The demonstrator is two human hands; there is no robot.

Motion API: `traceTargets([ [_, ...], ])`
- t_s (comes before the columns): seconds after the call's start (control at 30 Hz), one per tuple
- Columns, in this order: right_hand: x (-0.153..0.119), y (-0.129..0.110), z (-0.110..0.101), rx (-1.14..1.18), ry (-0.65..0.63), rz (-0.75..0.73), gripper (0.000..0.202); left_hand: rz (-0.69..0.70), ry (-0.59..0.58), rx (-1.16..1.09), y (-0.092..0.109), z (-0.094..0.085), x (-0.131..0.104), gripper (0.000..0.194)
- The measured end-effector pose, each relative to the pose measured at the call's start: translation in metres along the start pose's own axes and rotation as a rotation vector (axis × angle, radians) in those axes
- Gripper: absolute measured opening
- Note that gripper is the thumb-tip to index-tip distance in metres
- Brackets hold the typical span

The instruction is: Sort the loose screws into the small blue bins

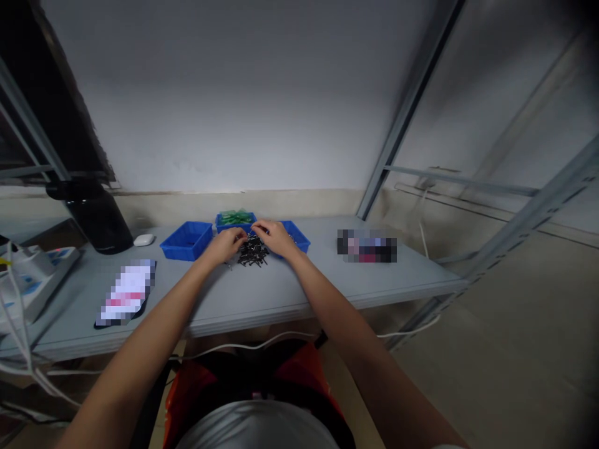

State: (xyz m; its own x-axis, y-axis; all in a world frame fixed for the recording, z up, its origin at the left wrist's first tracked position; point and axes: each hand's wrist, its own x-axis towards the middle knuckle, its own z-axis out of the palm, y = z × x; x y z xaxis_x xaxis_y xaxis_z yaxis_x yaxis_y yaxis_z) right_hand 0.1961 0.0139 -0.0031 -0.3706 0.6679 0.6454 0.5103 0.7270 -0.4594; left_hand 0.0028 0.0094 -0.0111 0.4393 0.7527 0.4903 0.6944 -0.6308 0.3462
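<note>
A loose pile of small dark screw-like pieces (253,252) lies on the grey shelf top between my hands. My left hand (227,244) is at the pile's left edge, its fingertips pinched together. Over the pile's right side, my right hand (275,238) has its thumb and forefinger drawn together in a pinch. Whatever the fingers hold is too small to make out. Partly behind my right hand is a blue bin (302,242) with small shiny pieces inside. A second blue bin (180,251) sits left of my left hand. Behind the pile, another blue bin (238,228) holds green plastic packets (235,216).
On the left are a phone-like slab (125,293), a white earbud case (144,239), a black bottle (98,218) and a white power strip (40,284) with cables. A blurred dark object (367,246) lies right. Metal uprights (407,106) frame the shelf.
</note>
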Motion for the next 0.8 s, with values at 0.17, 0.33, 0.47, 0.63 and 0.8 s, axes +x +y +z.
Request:
traceTargets([
  [0.17,0.0,0.001,-0.001,-0.001,0.009,-0.002,0.017,-0.04,0.038,0.048,0.003,-0.005,-0.001,0.016],
  [0.33,0.0,0.002,-0.003,-0.027,-0.006,0.026,0.016,-0.052,0.131,0.083,0.007,-0.009,-0.001,0.013],
  [0.47,0.0,0.004,-0.002,-0.042,-0.02,0.029,0.017,-0.062,0.155,0.097,0.01,-0.011,-0.001,0.014],
  [0.63,0.0,0.007,-0.002,-0.08,-0.031,0.032,0.017,-0.063,0.167,0.106,0.011,-0.012,-0.001,0.014],
  [0.8,-0.001,0.005,-0.004,-0.083,-0.046,0.042,0.016,-0.053,0.188,0.079,0.009,-0.011,0.001,0.012],
])
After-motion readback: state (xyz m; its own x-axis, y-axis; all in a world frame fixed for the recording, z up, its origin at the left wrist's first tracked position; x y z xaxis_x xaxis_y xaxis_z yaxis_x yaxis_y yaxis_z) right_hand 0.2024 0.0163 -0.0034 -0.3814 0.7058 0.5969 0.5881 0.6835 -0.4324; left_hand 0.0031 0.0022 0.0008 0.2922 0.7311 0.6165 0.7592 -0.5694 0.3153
